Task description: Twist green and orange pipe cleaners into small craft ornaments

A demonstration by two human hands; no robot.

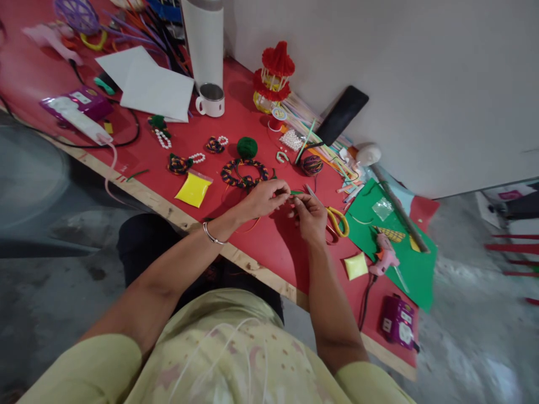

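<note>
My left hand (pixel 269 199) and my right hand (pixel 309 215) meet over the red table, fingers pinched close together. Between them runs a thin green strand (pixel 297 193), its ends hidden by the fingers. Just behind my left hand lies a braided dark multicolour ring (pixel 229 175), with a ball of green yarn (pixel 247 147) beyond it. Yellow-handled scissors (pixel 339 222) rest beside my right hand. Two braided pieces with white bead loops (pixel 179 164) (pixel 214 145) and a yellow packet (pixel 193 189) are to the left.
A mug (pixel 211 100), a red lantern-like craft (pixel 274 73), a black phone (pixel 343 115) and a multicolour yarn ball (pixel 312 165) stand or lie farther back. On the right are a green sheet (pixel 415 275), a pink glue gun (pixel 384 255) and a purple power box (pixel 398 321).
</note>
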